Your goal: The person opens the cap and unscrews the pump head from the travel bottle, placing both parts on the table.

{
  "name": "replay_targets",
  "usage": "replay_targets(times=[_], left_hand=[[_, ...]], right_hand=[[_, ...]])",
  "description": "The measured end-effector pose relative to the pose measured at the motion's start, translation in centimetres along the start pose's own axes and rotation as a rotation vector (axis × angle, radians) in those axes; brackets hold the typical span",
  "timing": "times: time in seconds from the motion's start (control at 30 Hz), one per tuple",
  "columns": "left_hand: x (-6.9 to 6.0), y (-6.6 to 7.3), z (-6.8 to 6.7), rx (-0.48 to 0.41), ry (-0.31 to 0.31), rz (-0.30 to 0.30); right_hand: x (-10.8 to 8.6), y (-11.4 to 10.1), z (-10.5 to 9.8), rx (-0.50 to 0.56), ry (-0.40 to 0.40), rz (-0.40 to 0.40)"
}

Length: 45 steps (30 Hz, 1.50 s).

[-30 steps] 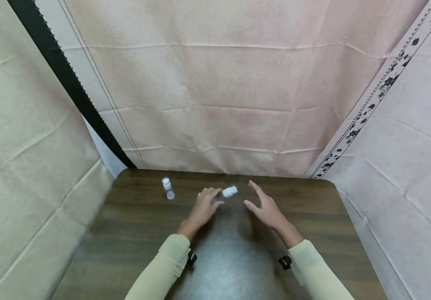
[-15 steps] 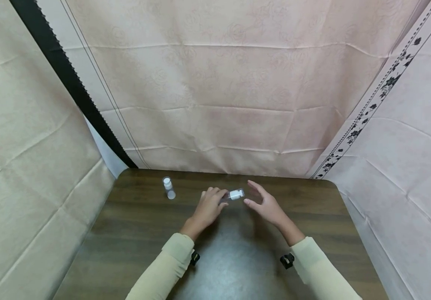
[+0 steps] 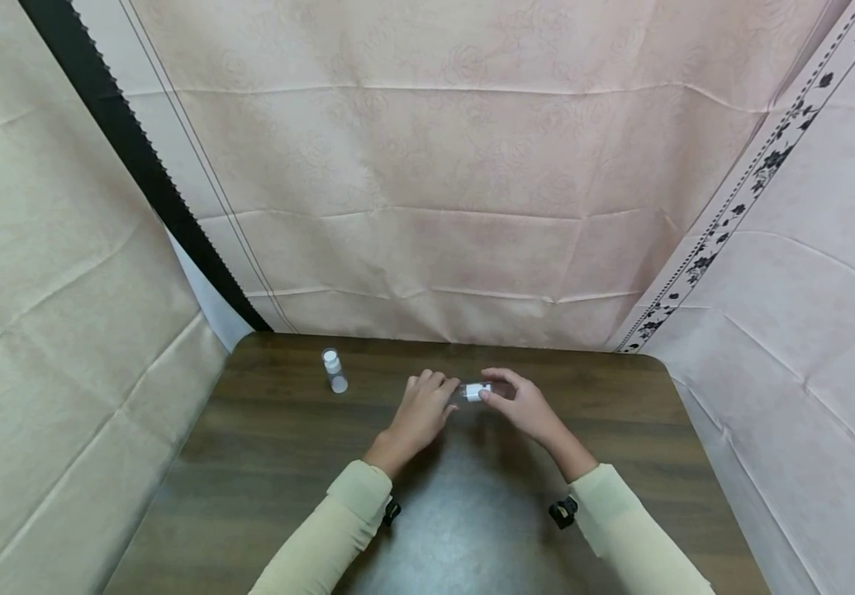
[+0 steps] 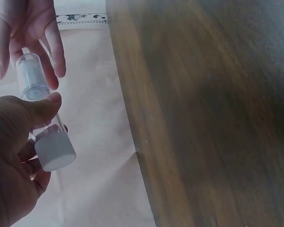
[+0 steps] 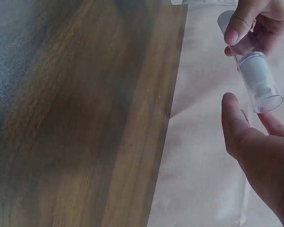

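My left hand (image 3: 421,411) grips a small clear pump bottle (image 3: 478,392) above the table. In the left wrist view the bottle lies tilted, its white base (image 4: 56,152) toward the camera, with my thumb across the clear body. A transparent cap (image 5: 260,85) covers the white pump top and points at my right hand (image 3: 531,411). That hand's fingers are spread around the capped end. In the right wrist view its thumb (image 5: 233,111) stands apart from the cap; whether the other fingers touch it is hard to tell. A second similar bottle (image 3: 334,372) stands upright at the back left.
The brown wooden table (image 3: 263,463) ends at a back edge just beyond the hands. Pale cloth (image 3: 427,182) hangs behind it and on both sides. Black wrist cameras (image 3: 562,512) sit under both sleeves.
My left hand has carried the bottle to the right, and the bottle has turned closer to level. Its capped end now lies between the right hand's fingers. The second bottle stays put.
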<state>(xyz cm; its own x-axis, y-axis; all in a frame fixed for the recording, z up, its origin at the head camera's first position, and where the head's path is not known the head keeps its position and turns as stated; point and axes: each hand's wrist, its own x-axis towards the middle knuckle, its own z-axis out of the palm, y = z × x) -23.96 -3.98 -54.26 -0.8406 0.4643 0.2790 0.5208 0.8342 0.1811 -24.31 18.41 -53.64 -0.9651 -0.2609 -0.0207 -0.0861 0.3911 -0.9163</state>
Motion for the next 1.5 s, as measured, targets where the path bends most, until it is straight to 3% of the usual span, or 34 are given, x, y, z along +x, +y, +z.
replay_targets(times=[0.23,0.57,1.03,1.33,1.5], left_hand=[[0.1,0.5,0.0,0.089,0.030,0.052],[0.0,1.2,0.1,0.144,0.067,0.072],[-0.2,1.5,0.7,0.175,0.219,0.146],[-0.4,1.2,1.3,0.194,0.248,0.166],[-0.4,1.2,1.3,0.179,0.243,0.167]], right_hand=[[0.4,0.2,0.3,0.025,-0.035,0.038],[0.2,0.4,0.4,0.044,0.009,0.059],[-0.7,1.0,0.3,0.117,0.059,0.070],[-1.1,1.0,0.6,0.121,0.075,0.075],[-2.1,-1.5,0.3,0.130,0.062,0.071]])
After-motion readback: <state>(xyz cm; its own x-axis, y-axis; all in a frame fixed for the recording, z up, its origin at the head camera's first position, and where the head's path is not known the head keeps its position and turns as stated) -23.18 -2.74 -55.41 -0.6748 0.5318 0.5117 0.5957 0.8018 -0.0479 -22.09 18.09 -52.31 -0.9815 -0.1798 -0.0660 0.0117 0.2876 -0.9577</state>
